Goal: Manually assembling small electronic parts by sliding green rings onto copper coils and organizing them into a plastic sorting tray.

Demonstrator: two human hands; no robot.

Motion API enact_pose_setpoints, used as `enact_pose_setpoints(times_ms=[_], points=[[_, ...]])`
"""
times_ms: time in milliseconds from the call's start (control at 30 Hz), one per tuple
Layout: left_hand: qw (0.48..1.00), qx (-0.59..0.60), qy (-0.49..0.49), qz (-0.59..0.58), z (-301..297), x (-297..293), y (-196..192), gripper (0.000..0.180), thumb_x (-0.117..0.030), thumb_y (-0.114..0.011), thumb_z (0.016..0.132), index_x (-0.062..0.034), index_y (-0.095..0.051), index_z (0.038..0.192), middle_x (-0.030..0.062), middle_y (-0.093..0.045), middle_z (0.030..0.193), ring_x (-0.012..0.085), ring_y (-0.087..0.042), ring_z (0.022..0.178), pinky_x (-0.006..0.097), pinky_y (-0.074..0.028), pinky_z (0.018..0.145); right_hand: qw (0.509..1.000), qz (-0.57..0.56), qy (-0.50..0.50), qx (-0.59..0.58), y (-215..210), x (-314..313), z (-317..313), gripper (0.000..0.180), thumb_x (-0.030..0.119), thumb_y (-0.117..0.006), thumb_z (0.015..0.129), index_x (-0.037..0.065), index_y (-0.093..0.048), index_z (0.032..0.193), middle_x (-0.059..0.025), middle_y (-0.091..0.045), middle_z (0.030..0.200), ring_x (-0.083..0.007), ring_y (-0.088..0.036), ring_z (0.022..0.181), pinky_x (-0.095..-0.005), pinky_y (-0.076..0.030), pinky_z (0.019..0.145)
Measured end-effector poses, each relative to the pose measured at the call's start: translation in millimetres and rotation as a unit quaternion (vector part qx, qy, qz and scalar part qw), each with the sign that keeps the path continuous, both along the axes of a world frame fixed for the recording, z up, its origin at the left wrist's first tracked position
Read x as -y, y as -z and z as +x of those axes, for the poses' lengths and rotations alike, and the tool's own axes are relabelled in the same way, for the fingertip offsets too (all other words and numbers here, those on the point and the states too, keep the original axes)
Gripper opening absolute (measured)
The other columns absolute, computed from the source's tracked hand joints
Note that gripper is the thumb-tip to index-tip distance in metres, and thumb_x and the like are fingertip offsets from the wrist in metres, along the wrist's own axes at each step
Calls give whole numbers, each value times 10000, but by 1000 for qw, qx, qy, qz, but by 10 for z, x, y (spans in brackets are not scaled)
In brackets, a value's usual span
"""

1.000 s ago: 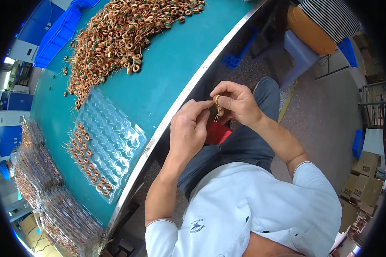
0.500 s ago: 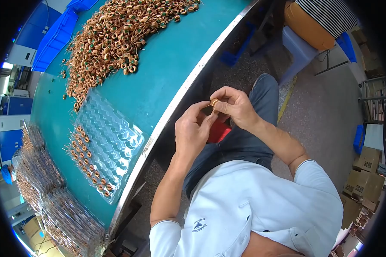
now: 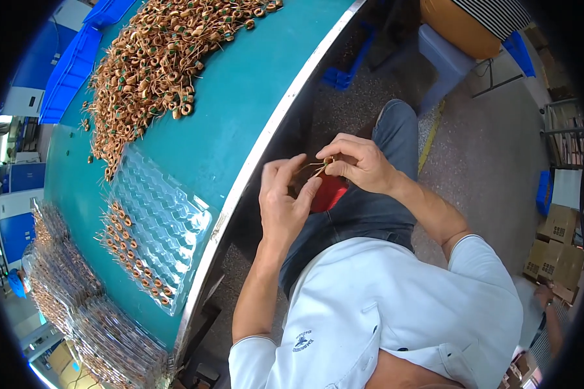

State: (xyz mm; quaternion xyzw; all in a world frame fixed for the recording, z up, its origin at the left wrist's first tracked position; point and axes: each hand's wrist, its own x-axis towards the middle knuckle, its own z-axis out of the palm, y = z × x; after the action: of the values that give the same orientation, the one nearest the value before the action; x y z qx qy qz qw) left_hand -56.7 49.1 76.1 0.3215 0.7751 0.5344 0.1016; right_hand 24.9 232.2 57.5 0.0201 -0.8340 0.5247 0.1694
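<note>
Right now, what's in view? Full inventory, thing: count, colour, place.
Small copper wire coil: one, copper, pinched in right hand's fingertips above the lap, leads toward left hand.
Heap of loose copper coils: many, copper with green bits, far end of table.
Clear plastic blister tray: one, transparent, on table by its near edge; coils fill only its left rows.
Stacks of filled clear trays: several, table's left end.
Teal worktable: one, teal with metal edge, left of the person.
Blue plastic bins: a few, beyond the table.
Red object: one, on the lap, mostly hidden.
Cardboard boxes: several, brown, floor at right.
Left hand: open, fingers at the leads.
Right hand: holding the coil.
</note>
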Motion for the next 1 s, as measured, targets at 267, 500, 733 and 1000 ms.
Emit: enact_pose_setpoints(times_ms=[267, 500, 733, 1000], points=[[1000, 4, -23, -15, 95, 29, 123, 144, -105, -774, 798, -10, -716, 889, 99, -620, 962, 203, -623, 818, 288, -502, 669, 998, 48, -4, -27, 120, -11, 31, 248, 133, -765, 803, 16, -678, 1005, -95, -641, 888, -205, -641, 779, -288, -522, 666], [946, 307, -31, 100, 197, 35, 226, 151, -110, -742, 865, 22, -675, 896, 25, -636, 918, 71, -591, 742, 206, -491, 671, 1000, 10, 19, -14, 139, 61, 101, 254, 164, -784, 799, 26, -681, 986, -73, -631, 845, -165, -642, 741, -264, -524, 635], [900, 417, -27, 124, 227, 23, 151, 133, -115, -721, 888, -3, -666, 933, 13, -659, 849, 61, -588, 749, 201, -490, 684, 997, -62, 34, 32, 239, 138, 181, 258, 147, -774, 817, 15, -668, 1012, -58, -618, 865, -130, -646, 758, -235, -532, 647], [862, 476, -55, 164, 243, 3, 187, 125, -113, -711, 891, -17, -643, 934, 10, -644, 805, 35, -514, 626, 181, -367, 537, 998, -10, 54, 9, 207, 216, 176, 231, 155, -791, 795, 25, -676, 947, -74, -651, 836, -170, -651, 749, -284, -517, 649]])
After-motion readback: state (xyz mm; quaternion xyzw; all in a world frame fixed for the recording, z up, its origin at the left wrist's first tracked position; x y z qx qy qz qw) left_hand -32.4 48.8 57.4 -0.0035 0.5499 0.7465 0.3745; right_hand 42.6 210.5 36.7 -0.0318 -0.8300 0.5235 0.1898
